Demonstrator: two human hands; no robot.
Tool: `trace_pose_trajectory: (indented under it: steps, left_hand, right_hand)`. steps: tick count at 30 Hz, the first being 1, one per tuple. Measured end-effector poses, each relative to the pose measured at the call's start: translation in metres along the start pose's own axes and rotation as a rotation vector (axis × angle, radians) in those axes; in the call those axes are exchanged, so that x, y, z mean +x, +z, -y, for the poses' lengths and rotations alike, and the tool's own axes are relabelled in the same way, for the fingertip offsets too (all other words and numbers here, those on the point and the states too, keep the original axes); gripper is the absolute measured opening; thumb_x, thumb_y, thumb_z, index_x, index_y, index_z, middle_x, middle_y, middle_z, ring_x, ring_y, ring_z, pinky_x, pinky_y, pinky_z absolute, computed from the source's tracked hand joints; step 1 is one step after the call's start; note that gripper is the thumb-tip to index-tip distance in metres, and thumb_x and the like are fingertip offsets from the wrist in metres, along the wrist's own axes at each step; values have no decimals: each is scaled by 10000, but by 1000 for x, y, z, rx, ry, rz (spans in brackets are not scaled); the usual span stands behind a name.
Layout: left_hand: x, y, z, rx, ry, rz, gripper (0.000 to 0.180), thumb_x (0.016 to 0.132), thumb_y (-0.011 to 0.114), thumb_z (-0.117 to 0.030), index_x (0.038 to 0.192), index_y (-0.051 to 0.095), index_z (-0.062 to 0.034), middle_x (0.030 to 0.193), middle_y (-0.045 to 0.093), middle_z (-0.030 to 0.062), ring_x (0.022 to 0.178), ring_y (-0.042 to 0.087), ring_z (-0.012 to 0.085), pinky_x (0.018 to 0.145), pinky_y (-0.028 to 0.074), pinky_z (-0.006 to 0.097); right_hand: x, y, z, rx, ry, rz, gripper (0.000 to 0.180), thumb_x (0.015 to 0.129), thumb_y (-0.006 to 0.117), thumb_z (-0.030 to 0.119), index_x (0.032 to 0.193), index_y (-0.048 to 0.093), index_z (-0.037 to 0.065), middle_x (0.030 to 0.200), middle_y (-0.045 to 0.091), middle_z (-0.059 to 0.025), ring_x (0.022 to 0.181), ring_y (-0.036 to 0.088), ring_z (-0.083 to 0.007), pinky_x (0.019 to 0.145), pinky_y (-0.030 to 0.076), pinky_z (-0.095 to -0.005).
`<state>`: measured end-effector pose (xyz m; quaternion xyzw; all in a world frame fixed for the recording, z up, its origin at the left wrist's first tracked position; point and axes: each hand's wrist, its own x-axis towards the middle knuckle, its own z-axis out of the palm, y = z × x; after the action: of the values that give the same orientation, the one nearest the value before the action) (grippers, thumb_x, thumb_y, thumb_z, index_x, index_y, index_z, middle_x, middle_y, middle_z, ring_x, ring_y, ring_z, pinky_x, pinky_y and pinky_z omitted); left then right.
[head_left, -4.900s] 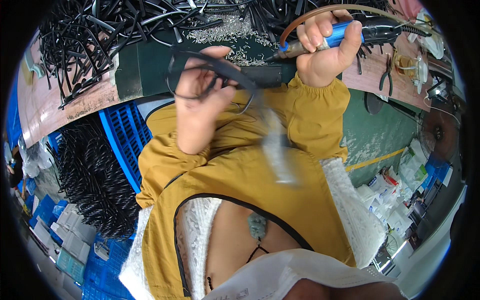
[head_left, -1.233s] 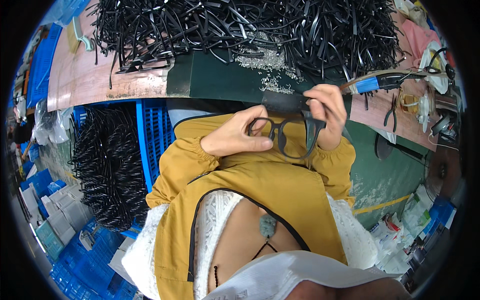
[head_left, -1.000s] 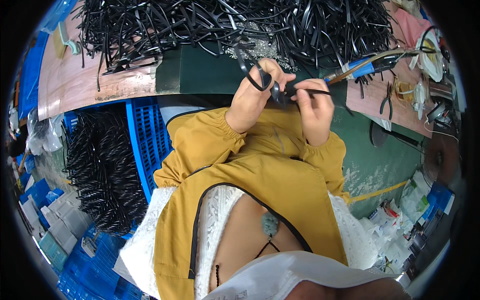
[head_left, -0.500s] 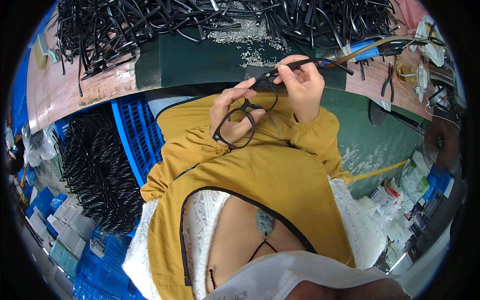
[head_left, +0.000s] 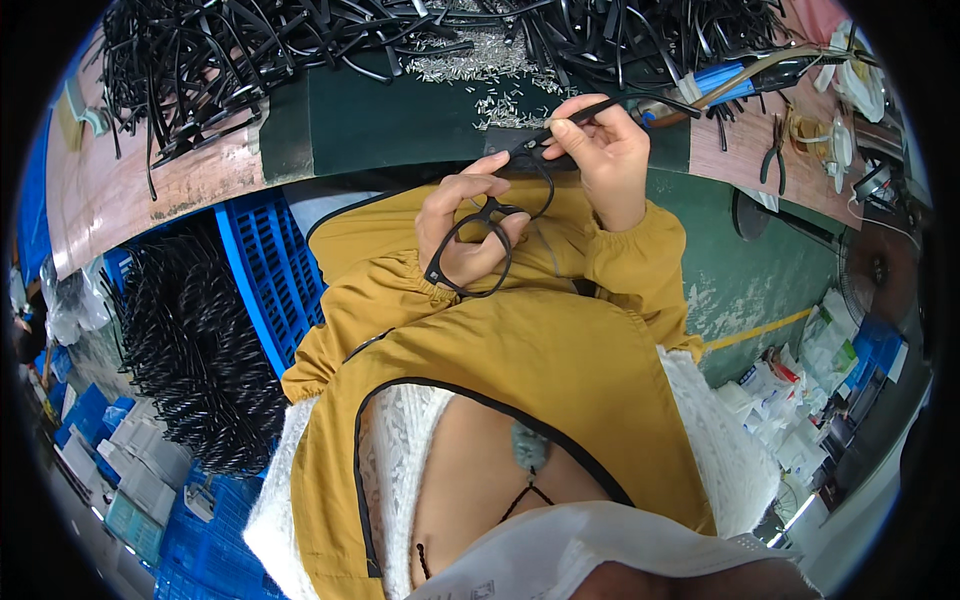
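I hold a black eyeglass frame (head_left: 487, 238) in both hands, just below the bench edge.

My left hand (head_left: 468, 228) curls around the frame front, fingers closed on one lens rim, palm turned toward me. My right hand (head_left: 602, 160) pinches a thin black temple arm (head_left: 580, 112) between thumb and fingertips, at the frame's upper corner. Both hands sit above my mustard-yellow sleeves. Behind them lies the green bench mat (head_left: 400, 115), scattered with small silver screws (head_left: 470, 65), a pile of black temple arms (head_left: 250, 50) beyond. A blue crate (head_left: 265, 270) stands to my left.
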<state>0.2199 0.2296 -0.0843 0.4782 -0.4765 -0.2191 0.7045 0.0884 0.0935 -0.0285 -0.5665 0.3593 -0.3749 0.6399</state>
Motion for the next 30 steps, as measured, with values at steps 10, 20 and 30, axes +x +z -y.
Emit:
trace_pose_trajectory:
  steps: [10, 20, 30]
  left_hand:
    - [5, 2, -6, -71, -21, 44, 638, 758, 801, 101, 1279, 456, -24, 1146, 668, 192, 1249, 639, 382, 1019, 524, 438]
    - [74, -40, -39, -589, -575, -234, 476, 968, 465, -60, 1419, 451, 95, 901, 648, 133, 842, 739, 285, 742, 632, 324]
    - [78, -46, -37, -521, -688, -188, 506, 1047, 401, -277, 1350, 522, 110, 819, 645, 134, 717, 713, 256, 603, 596, 299]
  right_hand:
    - [-13, 7, -2, -297, -119, -76, 99, 919, 675, -63, 1018, 682, -69, 1019, 671, -103, 794, 704, -153, 724, 616, -267]
    - [127, 89, 79, -1078, -474, 176, 222, 967, 662, 48, 1182, 665, -12, 1039, 688, -125, 803, 682, -196, 740, 541, -300]
    - [199, 107, 56, -798, -974, -102, 74, 891, 694, 84, 908, 674, 15, 867, 649, -158, 823, 667, -366, 736, 536, -435]
